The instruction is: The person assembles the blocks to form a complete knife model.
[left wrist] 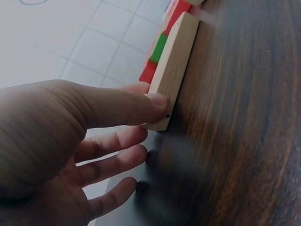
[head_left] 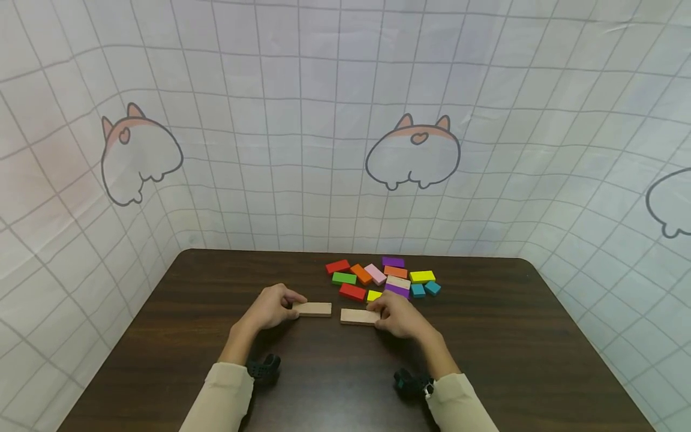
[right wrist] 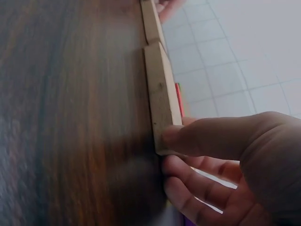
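Note:
Two plain wooden blocks lie end to end on the dark table with a small gap between them. My left hand (head_left: 274, 307) pinches the outer end of the left wooden block (head_left: 315, 309) between thumb and index finger; in the left wrist view the thumb (left wrist: 136, 109) presses the near side of that block (left wrist: 175, 61). The outer end of the right wooden block (head_left: 357, 317) is held by my right hand (head_left: 399, 315). In the right wrist view its thumb (right wrist: 202, 136) lies against the face of the block (right wrist: 160, 94), other fingers behind and below.
Behind the hands lies a loose group of coloured blocks, including a red block (head_left: 352, 292), a green block (head_left: 344, 278), an orange block (head_left: 361, 274) and teal blocks (head_left: 418, 291). A plain block (head_left: 398, 282) lies among them. A white gridded curtain (head_left: 302, 150) surrounds the table (head_left: 486, 354).

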A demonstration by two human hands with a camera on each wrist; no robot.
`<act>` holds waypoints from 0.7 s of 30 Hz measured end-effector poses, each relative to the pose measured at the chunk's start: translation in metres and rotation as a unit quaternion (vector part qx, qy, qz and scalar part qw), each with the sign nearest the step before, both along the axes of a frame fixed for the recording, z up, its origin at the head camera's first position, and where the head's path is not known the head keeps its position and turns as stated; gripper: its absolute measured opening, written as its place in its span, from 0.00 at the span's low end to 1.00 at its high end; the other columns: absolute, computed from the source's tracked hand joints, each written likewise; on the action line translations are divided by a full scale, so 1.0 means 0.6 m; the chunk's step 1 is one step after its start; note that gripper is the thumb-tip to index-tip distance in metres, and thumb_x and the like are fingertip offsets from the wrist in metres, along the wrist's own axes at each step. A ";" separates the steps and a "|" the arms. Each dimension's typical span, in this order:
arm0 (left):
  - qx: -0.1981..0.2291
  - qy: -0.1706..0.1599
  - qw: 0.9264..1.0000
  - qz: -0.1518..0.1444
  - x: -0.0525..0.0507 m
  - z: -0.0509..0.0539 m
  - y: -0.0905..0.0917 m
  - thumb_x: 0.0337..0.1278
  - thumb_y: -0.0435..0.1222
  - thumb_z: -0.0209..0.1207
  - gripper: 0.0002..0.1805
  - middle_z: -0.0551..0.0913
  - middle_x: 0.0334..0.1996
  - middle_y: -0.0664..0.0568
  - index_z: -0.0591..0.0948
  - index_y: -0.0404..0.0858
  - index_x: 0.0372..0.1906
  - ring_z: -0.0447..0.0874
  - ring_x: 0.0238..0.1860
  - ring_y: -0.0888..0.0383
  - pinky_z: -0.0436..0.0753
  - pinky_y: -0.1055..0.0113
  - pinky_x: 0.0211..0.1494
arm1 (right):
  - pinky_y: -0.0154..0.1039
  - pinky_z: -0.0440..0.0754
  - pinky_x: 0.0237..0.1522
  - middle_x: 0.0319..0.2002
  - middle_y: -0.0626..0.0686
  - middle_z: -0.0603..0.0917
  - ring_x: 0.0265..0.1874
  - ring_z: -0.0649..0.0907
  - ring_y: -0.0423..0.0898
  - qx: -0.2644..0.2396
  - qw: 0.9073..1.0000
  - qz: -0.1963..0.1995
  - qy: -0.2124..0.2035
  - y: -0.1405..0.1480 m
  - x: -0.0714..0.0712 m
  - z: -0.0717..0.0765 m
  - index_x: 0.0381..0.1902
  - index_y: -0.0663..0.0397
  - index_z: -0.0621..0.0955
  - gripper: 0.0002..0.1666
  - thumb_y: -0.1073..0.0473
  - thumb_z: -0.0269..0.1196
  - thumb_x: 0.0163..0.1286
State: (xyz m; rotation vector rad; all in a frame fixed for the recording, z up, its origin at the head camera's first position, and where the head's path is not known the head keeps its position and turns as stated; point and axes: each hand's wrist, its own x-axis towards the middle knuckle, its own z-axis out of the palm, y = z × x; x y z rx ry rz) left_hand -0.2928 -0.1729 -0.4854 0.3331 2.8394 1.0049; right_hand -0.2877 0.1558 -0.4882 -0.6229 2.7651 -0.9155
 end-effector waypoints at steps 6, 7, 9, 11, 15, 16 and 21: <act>0.006 -0.004 1.000 -0.008 0.002 -0.001 -0.004 0.54 0.31 0.73 0.15 0.81 0.41 0.51 0.92 0.48 0.47 0.75 0.41 0.55 0.78 0.59 0.46 | 0.38 0.81 0.39 0.38 0.50 0.82 0.36 0.79 0.43 -0.007 1.000 0.018 -0.022 0.012 -0.001 0.004 0.53 0.55 0.87 0.19 0.69 0.70 0.64; 0.007 -0.003 1.000 -0.008 0.002 -0.001 -0.005 0.54 0.31 0.73 0.15 0.81 0.40 0.51 0.91 0.48 0.47 0.75 0.41 0.55 0.77 0.59 0.46 | 0.39 0.81 0.40 0.39 0.50 0.83 0.36 0.79 0.43 -0.008 0.999 0.018 -0.025 0.014 -0.001 0.005 0.54 0.55 0.87 0.19 0.69 0.70 0.65; 0.006 -0.001 1.000 -0.011 0.001 -0.001 -0.006 0.55 0.31 0.73 0.15 0.80 0.40 0.51 0.91 0.48 0.47 0.74 0.41 0.55 0.77 0.60 0.45 | 0.41 0.82 0.42 0.39 0.49 0.83 0.37 0.80 0.44 -0.010 0.999 0.015 -0.027 0.017 -0.001 0.005 0.54 0.53 0.87 0.19 0.68 0.71 0.65; 0.006 0.001 1.000 -0.016 0.001 -0.001 -0.006 0.55 0.32 0.73 0.15 0.80 0.40 0.51 0.91 0.48 0.48 0.74 0.40 0.55 0.76 0.61 0.44 | 0.42 0.82 0.43 0.40 0.49 0.84 0.36 0.80 0.44 -0.011 0.999 0.011 -0.028 0.020 0.000 0.005 0.54 0.52 0.87 0.18 0.67 0.71 0.66; 0.006 0.003 1.000 -0.022 0.002 0.000 -0.009 0.55 0.32 0.73 0.15 0.80 0.40 0.51 0.91 0.47 0.48 0.72 0.39 0.56 0.74 0.62 0.43 | 0.40 0.81 0.41 0.41 0.49 0.84 0.34 0.79 0.43 -0.008 1.000 0.007 -0.020 0.026 0.002 0.001 0.53 0.50 0.87 0.17 0.64 0.71 0.66; 0.008 0.002 1.000 -0.022 0.002 0.000 -0.010 0.56 0.32 0.73 0.15 0.80 0.39 0.51 0.91 0.47 0.48 0.72 0.39 0.56 0.74 0.62 0.43 | 0.40 0.81 0.40 0.41 0.49 0.84 0.34 0.79 0.43 -0.007 1.000 0.009 -0.018 0.027 0.002 -0.001 0.53 0.50 0.87 0.17 0.64 0.71 0.66; 0.011 0.006 0.999 -0.035 0.005 -0.004 -0.013 0.57 0.31 0.72 0.15 0.80 0.37 0.51 0.91 0.47 0.49 0.71 0.37 0.57 0.72 0.63 0.41 | 0.38 0.80 0.37 0.42 0.49 0.85 0.31 0.78 0.43 -0.009 1.000 0.013 -0.018 0.034 0.006 -0.006 0.53 0.49 0.87 0.17 0.63 0.71 0.67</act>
